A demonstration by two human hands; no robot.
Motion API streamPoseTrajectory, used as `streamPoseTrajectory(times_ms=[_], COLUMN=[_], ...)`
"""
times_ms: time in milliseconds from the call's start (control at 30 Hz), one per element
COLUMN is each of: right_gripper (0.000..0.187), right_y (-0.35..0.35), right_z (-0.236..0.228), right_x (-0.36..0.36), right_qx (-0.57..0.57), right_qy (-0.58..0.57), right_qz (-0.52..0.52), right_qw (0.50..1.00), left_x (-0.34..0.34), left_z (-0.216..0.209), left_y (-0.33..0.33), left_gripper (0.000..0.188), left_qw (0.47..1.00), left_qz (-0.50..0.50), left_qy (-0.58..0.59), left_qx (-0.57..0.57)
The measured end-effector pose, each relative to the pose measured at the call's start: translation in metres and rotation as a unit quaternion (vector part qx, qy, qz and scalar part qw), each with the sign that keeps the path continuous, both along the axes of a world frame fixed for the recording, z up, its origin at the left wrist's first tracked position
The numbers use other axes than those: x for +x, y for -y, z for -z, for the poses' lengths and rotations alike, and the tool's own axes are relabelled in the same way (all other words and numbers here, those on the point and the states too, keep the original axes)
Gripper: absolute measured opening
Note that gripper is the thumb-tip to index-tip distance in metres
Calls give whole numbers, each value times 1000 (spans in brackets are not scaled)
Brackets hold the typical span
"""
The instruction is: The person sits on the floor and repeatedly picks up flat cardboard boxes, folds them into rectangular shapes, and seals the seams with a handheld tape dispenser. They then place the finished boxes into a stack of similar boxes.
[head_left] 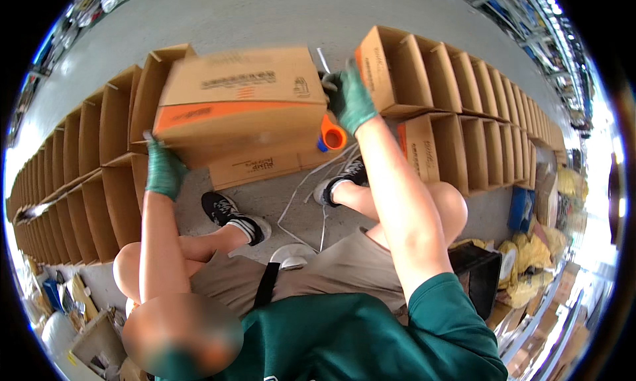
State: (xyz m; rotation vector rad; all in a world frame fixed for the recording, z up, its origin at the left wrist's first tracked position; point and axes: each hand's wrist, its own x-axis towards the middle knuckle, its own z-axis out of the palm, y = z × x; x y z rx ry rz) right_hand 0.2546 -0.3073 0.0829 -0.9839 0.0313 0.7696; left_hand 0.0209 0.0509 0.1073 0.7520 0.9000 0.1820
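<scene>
In front of me a brown cardboard box with an orange stripe is held up off the floor, slightly blurred. My left hand, in a green glove, is closed on its lower left corner. On the box's right side is my right hand, gloved in green with dark fingers, closed at the edge; the box hides some fingertips. Just below that hand is an orange and blue tape dispenser; I cannot tell what it rests on. Behind the held box, partly hidden, another flat-looking piece of printed cardboard lies on the floor.
Stacked rows of open cardboard boxes curve away on the left and on the right. White strapping lies loose between my feet. A black crate and yellow bags stand at my right.
</scene>
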Motion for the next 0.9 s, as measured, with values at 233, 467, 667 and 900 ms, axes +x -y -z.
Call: streamPoseTrajectory(times_ms=[233,467,667,900], right_gripper=[97,69,39,45], right_y=[76,267,297,299], right_z=[-213,-240,-103,69], right_x=[-5,-49,-187,-280], right_qx=[-78,-610,-362,-246], right_qy=[76,523,36,-161], right_qz=[126,-112,287,434], right_qw=[986,585,886,852], left_x=[32,107,128,84], left_z=[-128,-232,-146,24], left_y=[43,156,142,71], left_gripper=[60,30,42,45], left_qw=[941,777,797,854], left_qz=[5,209,316,350], left_qy=[309,396,283,-65], left_qx=[139,443,430,379])
